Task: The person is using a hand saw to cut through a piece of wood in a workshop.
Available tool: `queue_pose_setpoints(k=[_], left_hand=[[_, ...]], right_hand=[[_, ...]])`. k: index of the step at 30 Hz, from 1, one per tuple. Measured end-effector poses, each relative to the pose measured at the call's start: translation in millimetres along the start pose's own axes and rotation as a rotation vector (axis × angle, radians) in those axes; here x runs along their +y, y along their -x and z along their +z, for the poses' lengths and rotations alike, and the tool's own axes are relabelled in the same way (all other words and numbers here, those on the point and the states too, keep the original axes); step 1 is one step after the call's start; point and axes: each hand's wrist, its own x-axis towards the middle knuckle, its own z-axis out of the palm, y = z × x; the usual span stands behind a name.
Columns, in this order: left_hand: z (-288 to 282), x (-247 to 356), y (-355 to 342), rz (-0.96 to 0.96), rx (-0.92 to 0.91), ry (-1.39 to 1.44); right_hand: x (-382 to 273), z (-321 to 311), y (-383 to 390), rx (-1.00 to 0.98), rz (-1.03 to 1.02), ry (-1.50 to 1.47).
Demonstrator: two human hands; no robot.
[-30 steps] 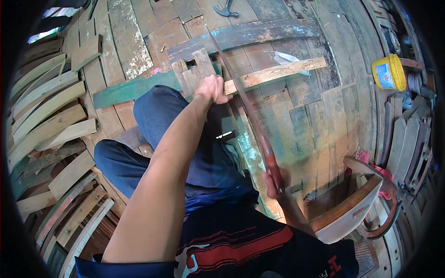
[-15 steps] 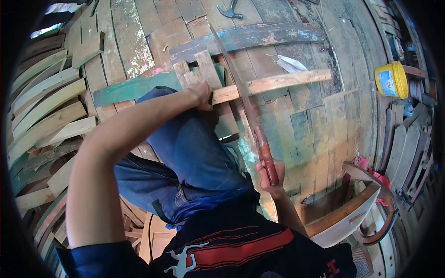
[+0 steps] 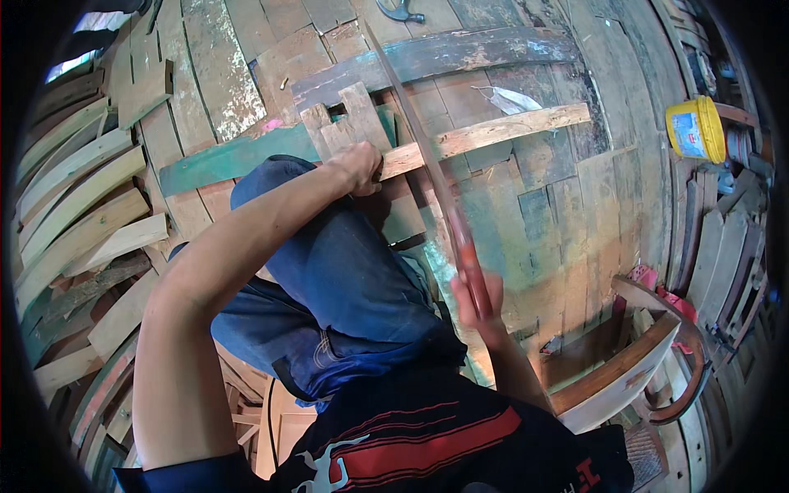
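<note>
My right hand (image 3: 475,297): wrapped around the red handle of the saw (image 3: 431,160), slightly blurred, on the near side.
My left hand (image 3: 358,168): clamped on the left end of the pale wooden strip (image 3: 514,131).
Saw blade: crossing the strip just right of my left hand, its tip pointing far.
Pale strip: running right from my grip, over the floorboards (image 3: 592,193).
Notched board (image 3: 362,119): just beyond my left hand, on the green board (image 3: 222,159).
Farther out: white mask (image 3: 513,100), dark plank (image 3: 436,62), hammer (image 3: 401,12).
Far right: yellow bucket (image 3: 696,130).
</note>
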Motion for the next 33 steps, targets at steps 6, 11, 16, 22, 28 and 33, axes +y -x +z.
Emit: queue_pose_setpoints(k=[6, 11, 16, 22, 28, 33], left_hand=[[-2, 5, 9, 0.034, 0.003, -0.013], [-6, 12, 6, -0.007, -0.010, -0.019], [0, 3, 6, 0.046, 0.018, -0.043], [6, 5, 5, 0.055, 0.007, -0.080], [0, 5, 2, -0.098, 0.061, 0.043], [-2, 7, 0, -0.093, 0.053, -0.013]], right_hand=[[-14, -5, 30, 0.085, -0.125, -0.200], [23, 12, -8, 0.250, -0.519, 0.477], [9, 19, -16, 0.225, -0.205, -0.107], [-19, -3, 37, 0.110, -0.198, 0.033], [-29, -5, 1, 0.141, -0.117, 0.041], [-29, -13, 1, 0.123, -0.249, 0.010]])
